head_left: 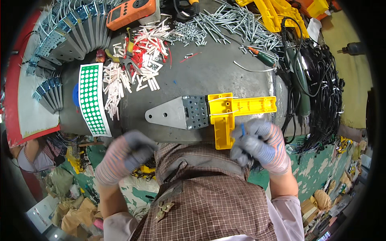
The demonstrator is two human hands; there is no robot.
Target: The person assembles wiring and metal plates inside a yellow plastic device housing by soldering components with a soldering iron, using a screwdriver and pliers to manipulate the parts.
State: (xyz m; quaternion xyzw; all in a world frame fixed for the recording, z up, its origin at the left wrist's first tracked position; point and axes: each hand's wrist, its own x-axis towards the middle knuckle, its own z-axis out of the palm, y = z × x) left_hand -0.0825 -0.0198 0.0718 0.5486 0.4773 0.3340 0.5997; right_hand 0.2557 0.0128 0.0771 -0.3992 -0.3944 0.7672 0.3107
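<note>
Near the grey bench edge, a bright yellow plastic piece (235, 112) joins a silvery perforated metal plate (177, 112), a white sheet dotted with green circles (93, 98) lies left, and an orange meter (130, 13) sits far.

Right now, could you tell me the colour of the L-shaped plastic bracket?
Bright yellow bracket, clearest in the head view.

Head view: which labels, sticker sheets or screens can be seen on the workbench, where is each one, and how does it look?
Sticker sheet: left part of the workbench, beside the pile of white strips; a long white rectangle covered with rows of round green dots.
Orange meter: far edge of the bench, upper left; an orange handheld case with a small grey rectangular screen at its left end, content too small to tell.
No packages or signs are visible.
</note>
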